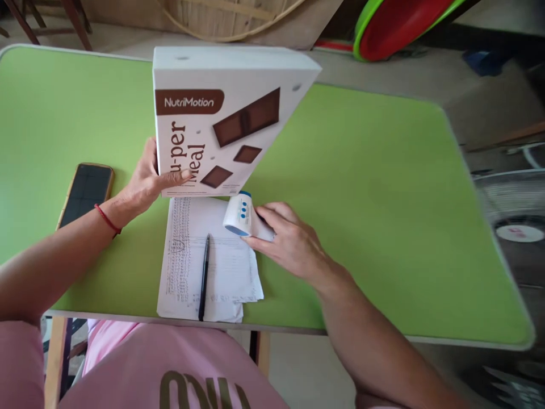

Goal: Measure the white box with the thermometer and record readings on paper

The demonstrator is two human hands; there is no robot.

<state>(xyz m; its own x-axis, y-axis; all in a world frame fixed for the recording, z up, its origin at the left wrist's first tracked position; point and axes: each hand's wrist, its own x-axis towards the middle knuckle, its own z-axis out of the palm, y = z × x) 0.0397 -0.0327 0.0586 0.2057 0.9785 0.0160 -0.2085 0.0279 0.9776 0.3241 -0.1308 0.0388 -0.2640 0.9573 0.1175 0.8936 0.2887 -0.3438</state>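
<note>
A white carton marked "NutriMotion", printed with brown chocolate-like pieces, is held up on edge over the table. My left hand grips its lower left corner, the thumb lying across the printed front. My right hand is closed around the handle of a white gun-shaped handheld device with blue dots and blue trim; its exact kind I cannot make out. The device is just below the carton's bottom edge, above the papers. Under both hands lie the printed sheets, and a black pen rests on them.
A phone in a yellowish case lies to the left, partly behind my left forearm. The green table has a pale rim. Beyond it are a red and green round object and a wooden chair. A fan stands at the right.
</note>
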